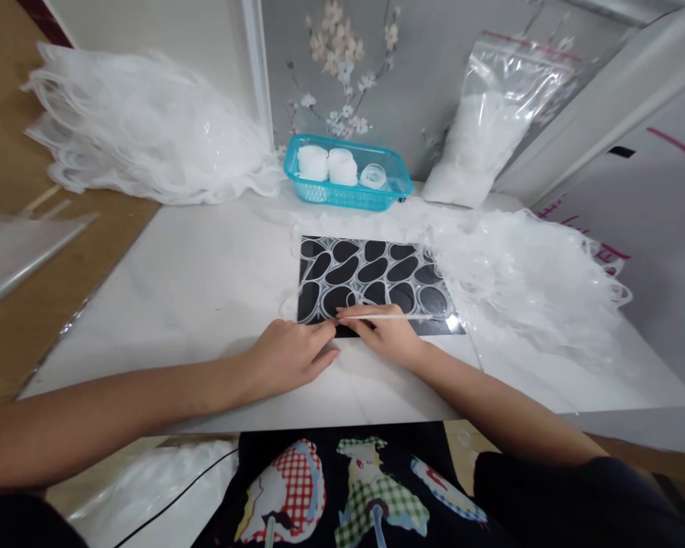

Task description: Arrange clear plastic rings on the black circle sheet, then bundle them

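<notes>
Pinching a thin white stick between thumb and fingers, the person's right hand lies low over the near edge of a black sheet patterned with white-outlined ovals and curved shapes. The left hand meets it there, fingers curled in near the stick's left end; from here I can't tell whether it grips anything. The sheet lies flat on a white marble-look table, in front of the person. Just off its right side sprawls a heap of translucent white loops. Beyond the sheet stands a turquoise plastic basket with white rolls inside. A clear bag of white material leans at the back right, and a larger bundle of translucent loops spreads across the back left.
</notes>
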`<state>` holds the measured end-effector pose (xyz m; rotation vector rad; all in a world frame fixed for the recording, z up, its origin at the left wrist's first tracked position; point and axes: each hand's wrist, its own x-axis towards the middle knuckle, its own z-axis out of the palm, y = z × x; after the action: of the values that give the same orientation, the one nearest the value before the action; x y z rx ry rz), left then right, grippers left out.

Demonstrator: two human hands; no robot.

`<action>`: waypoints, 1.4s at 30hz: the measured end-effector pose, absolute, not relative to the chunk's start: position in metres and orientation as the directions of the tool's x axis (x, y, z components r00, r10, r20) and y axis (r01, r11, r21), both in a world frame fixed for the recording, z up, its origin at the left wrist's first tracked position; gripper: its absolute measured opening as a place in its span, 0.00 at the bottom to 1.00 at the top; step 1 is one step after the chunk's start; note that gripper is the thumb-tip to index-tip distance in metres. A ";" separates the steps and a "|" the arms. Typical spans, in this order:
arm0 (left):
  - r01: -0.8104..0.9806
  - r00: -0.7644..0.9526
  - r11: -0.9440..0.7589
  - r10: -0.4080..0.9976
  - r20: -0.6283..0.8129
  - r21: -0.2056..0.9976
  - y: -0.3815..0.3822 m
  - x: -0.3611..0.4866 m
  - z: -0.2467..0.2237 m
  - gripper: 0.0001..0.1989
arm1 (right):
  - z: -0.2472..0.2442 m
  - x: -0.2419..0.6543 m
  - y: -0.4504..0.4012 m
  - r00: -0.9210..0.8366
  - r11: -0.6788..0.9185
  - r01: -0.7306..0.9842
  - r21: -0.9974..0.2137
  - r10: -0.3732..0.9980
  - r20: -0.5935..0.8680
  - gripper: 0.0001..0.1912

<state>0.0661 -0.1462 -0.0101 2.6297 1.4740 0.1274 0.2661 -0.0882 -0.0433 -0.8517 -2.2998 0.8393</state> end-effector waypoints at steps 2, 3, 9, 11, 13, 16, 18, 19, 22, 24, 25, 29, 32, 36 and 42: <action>0.852 0.488 -0.478 0.873 0.004 0.214 -0.145 0.065 -0.009 0.11 | -0.048 0.266 -0.086 -0.679 0.649 0.384 -0.656 0.680 0.276 0.14; 0.853 0.476 -0.462 0.880 0.003 0.244 -0.144 0.064 -0.009 0.11 | -0.047 0.266 -0.080 -0.681 0.661 0.388 -0.642 0.675 0.284 0.13; 0.853 0.428 -0.392 0.903 -0.033 0.345 -0.144 0.062 -0.005 0.09 | 0.012 0.273 0.015 -0.074 0.506 0.454 -0.734 0.842 0.535 0.10; 0.858 0.418 -0.380 0.908 -0.040 0.347 -0.144 0.061 -0.004 0.10 | 0.031 0.283 0.033 0.096 0.476 0.369 -0.799 0.835 0.542 0.11; 0.863 0.419 -0.390 0.908 -0.024 0.323 -0.144 0.059 -0.005 0.13 | 0.034 0.294 0.030 0.172 0.423 0.244 -0.873 0.867 0.468 0.12; 0.868 0.443 -0.433 0.896 0.015 0.242 -0.143 0.058 -0.007 0.14 | 0.018 0.308 0.001 0.144 0.221 -0.019 -0.975 0.966 0.217 0.10; 0.865 0.468 -0.466 0.883 0.035 0.186 -0.142 0.059 -0.008 0.15 | 0.005 0.316 -0.019 0.068 -0.007 -0.244 -0.970 0.997 -0.024 0.08; 0.861 0.479 -0.479 0.877 0.044 0.168 -0.142 0.060 -0.008 0.15 | 0.000 0.320 -0.027 0.011 -0.124 -0.343 -0.931 0.991 -0.136 0.07; 0.843 0.517 -0.517 0.855 0.038 0.147 -0.139 0.067 -0.005 0.17 | -0.003 0.332 -0.041 -0.129 -0.346 -0.522 -0.780 0.936 -0.328 0.06; 0.826 0.555 -0.549 0.832 -0.008 0.131 -0.137 0.075 0.000 0.17 | 0.002 0.336 -0.044 -0.145 -0.350 -0.604 -0.716 0.932 -0.333 0.04; 0.815 0.573 -0.566 0.819 -0.033 0.122 -0.135 0.079 0.002 0.17 | 0.005 0.338 -0.044 -0.134 -0.326 -0.636 -0.699 0.939 -0.317 0.04; 0.790 0.612 -0.606 0.786 -0.088 0.093 -0.130 0.100 0.009 0.16 | 0.021 0.337 -0.047 -0.056 -0.196 -0.672 -0.714 0.975 -0.215 0.09; 0.789 0.614 -0.613 0.782 -0.103 0.049 -0.129 0.109 0.006 0.16 | 0.022 0.330 -0.055 -0.107 -0.150 -0.571 -0.807 0.988 -0.108 0.05; 0.775 0.629 -0.632 0.773 -0.083 -0.019 -0.133 0.112 -0.001 0.16 | 0.002 0.314 -0.071 -0.284 -0.003 -0.105 -0.994 0.958 0.027 0.08; 0.763 0.641 -0.643 0.765 -0.051 -0.060 -0.135 0.112 -0.004 0.17 | -0.031 0.297 -0.081 -0.338 0.260 0.371 -0.891 0.932 0.131 0.10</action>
<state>0.1124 -0.1352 -0.0038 2.8757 1.3395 -0.1132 0.2967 -0.0809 -0.0306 -1.1847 -1.8464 1.0398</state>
